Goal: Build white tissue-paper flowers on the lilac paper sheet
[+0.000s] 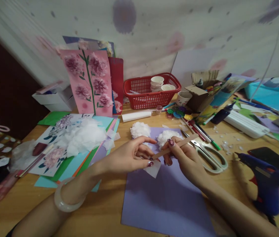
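Observation:
My right hand (187, 161) pinches a flat wooden craft stick (188, 141), its lower end pointing left. That end meets the fingertips of my left hand (126, 155), whose thumb and fingers hold a small white paper square (154, 170). The square hangs over a purple sheet of paper (164, 200). Just behind my hands, one fluffy white paper flower (140, 130) lies at the sheet's left corner and another white flower (166, 136) is partly hidden by my right hand. Scissors (210, 158) lie beside my right hand.
Colored sheets with a heap of white paper squares (86, 135) lie left. A pink flower picture (90, 82) and a red basket (151, 92) with paper cups stand behind. At right are a blue glue gun (263, 177), a dark phone (272, 158), markers and a white power strip (245, 123).

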`<state>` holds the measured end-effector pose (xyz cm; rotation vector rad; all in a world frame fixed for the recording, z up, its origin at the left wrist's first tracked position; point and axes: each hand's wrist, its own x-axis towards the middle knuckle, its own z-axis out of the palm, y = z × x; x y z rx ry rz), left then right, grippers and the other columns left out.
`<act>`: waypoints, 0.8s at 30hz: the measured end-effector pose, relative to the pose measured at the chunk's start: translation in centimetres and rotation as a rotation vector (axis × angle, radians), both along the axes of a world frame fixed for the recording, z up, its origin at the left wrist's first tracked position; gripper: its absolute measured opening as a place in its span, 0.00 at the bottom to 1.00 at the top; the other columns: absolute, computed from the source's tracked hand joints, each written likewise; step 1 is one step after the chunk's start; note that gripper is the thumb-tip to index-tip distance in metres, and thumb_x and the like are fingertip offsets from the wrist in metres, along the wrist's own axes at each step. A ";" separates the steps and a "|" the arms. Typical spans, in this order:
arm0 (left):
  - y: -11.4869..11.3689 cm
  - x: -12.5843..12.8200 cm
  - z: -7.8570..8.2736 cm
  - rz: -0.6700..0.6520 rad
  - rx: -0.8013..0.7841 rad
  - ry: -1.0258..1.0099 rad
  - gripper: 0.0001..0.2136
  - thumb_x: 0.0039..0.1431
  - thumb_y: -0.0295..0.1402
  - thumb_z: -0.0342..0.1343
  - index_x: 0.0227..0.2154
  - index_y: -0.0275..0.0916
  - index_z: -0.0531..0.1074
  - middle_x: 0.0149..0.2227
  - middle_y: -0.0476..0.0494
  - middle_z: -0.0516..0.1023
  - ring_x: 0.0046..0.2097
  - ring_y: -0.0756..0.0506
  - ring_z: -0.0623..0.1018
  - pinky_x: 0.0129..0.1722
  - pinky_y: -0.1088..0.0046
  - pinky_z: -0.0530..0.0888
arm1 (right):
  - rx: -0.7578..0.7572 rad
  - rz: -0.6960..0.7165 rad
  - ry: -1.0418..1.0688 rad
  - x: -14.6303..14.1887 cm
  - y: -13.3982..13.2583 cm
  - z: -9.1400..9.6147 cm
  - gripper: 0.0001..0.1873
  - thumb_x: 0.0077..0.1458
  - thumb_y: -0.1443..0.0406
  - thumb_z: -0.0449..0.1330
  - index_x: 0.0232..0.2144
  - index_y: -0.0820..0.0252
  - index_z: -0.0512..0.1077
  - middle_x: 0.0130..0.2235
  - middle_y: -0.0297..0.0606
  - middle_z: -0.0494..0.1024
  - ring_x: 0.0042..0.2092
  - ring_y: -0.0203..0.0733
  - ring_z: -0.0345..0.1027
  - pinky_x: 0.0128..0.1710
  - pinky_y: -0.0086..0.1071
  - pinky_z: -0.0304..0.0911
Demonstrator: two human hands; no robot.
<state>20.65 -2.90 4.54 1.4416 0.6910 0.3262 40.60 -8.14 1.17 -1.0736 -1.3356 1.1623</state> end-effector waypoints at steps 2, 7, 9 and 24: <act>0.1 -0.1 -0.2 0.013 -0.028 0.001 0.26 0.49 0.23 0.59 0.53 0.40 0.64 0.41 0.41 0.80 0.44 0.44 0.80 0.41 0.69 0.72 | -0.001 -0.020 0.049 0.0 0.0 -0.1 0.21 0.64 0.50 0.54 0.27 0.59 0.69 0.20 0.31 0.69 0.23 0.35 0.63 0.27 0.31 0.59; 0.4 -0.2 0.0 0.111 0.041 0.009 0.22 0.51 0.23 0.59 0.50 0.37 0.66 0.38 0.41 0.82 0.42 0.45 0.80 0.38 0.71 0.72 | 0.063 -0.263 0.251 0.1 0.5 -0.3 0.19 0.61 0.51 0.57 0.27 0.58 0.71 0.16 0.29 0.67 0.20 0.35 0.60 0.23 0.31 0.55; 0.3 -0.1 0.4 0.167 0.058 -0.033 0.21 0.51 0.23 0.59 0.49 0.36 0.66 0.38 0.42 0.83 0.41 0.46 0.80 0.38 0.72 0.72 | 0.055 -0.318 0.256 0.1 0.6 -0.4 0.19 0.60 0.51 0.58 0.26 0.58 0.71 0.16 0.29 0.66 0.20 0.34 0.59 0.22 0.30 0.54; -0.6 1.0 0.2 0.391 0.144 0.026 0.16 0.52 0.23 0.60 0.45 0.38 0.70 0.36 0.45 0.82 0.39 0.46 0.82 0.39 0.71 0.76 | -0.007 -0.075 0.222 0.0 0.1 -0.9 0.19 0.64 0.52 0.54 0.28 0.58 0.70 0.19 0.29 0.68 0.22 0.35 0.61 0.25 0.31 0.58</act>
